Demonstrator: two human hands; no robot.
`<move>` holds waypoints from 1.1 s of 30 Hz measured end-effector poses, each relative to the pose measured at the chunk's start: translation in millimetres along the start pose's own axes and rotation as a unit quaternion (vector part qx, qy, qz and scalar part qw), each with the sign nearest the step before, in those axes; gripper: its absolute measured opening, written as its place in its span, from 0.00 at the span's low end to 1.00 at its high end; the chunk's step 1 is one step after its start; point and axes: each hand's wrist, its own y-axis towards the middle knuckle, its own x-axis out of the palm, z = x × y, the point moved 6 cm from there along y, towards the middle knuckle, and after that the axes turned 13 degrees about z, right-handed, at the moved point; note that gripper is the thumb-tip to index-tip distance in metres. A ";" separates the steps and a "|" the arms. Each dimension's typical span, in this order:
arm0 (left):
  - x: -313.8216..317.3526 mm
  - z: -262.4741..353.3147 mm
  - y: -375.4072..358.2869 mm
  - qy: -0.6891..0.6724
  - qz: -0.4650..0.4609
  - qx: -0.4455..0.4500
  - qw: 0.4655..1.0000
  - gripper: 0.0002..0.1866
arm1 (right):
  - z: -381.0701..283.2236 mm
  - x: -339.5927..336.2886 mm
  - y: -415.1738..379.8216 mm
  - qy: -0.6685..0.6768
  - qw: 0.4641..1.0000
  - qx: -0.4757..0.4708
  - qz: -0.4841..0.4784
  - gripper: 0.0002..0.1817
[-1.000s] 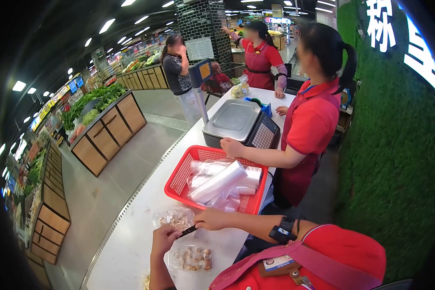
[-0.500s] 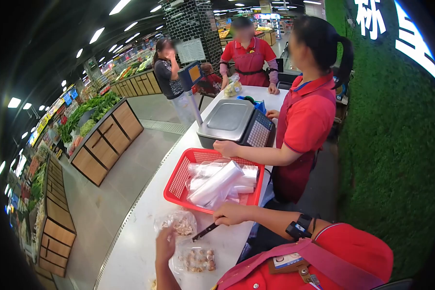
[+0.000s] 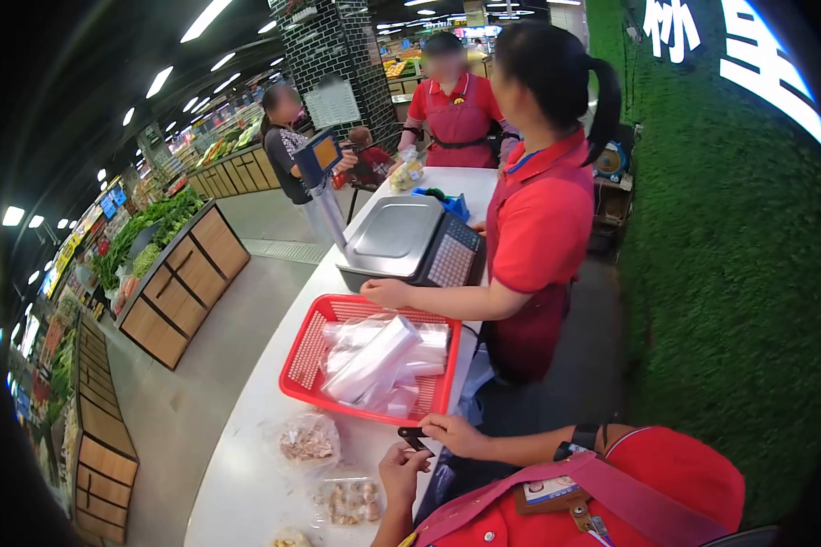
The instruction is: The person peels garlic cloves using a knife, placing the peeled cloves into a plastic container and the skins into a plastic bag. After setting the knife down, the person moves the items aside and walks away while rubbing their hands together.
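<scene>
My right hand (image 3: 456,436) is closed on the dark handle of a folding knife (image 3: 415,438) over the table's near edge. The knife is bent at an angle, and my left hand (image 3: 401,469) pinches its lower part from below. To the left of my hands lies a clear plastic bag (image 3: 310,440) of pale, broken-looking pieces. A clear pack (image 3: 347,501) of small round brown-and-white items, maybe mushrooms, rests beside my left wrist. Another bag with pale yellowish contents (image 3: 290,539) shows at the bottom edge.
A red basket (image 3: 303,360) holding rolls of clear plastic bags stands on the white table (image 3: 246,438). Beyond it is a weighing scale (image 3: 397,232). A co-worker in red (image 3: 547,228) stands at the right side, with a forearm over the basket's far rim. Another person (image 3: 452,109) stands at the far end.
My left hand has moved from the clear bag across to the knife. The knife, straight over the packs before, is now bent and nearer to my body. The view has shifted a little.
</scene>
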 end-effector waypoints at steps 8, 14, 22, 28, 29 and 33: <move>133.3 -24.2 -34.6 -0.045 -0.046 -0.036 0.997 0.07 | 28.2 -106.7 -54.5 0.088 0.988 -0.040 -0.119 0.37; 236.6 -13.7 -71.9 -0.092 -0.116 -0.027 0.989 0.04 | 12.0 -220.9 -76.0 0.087 0.996 -0.009 -0.022 0.23; 308.2 11.4 -87.1 -0.120 -0.171 -0.114 0.971 0.04 | 12.8 -289.0 -78.4 0.315 0.940 0.131 -0.009 0.23; 323.2 6.6 -92.8 -0.123 -0.160 -0.111 0.973 0.04 | 7.1 -296.2 -84.3 0.410 0.904 0.121 -0.018 0.24; 323.6 5.3 -93.2 -0.127 -0.157 -0.103 0.974 0.04 | 8.8 -295.1 -86.4 0.406 0.905 0.128 -0.011 0.25; 318.1 2.5 -93.2 -0.095 -0.099 -0.096 0.986 0.07 | 11.0 -281.7 -90.7 0.365 0.926 0.094 -0.011 0.29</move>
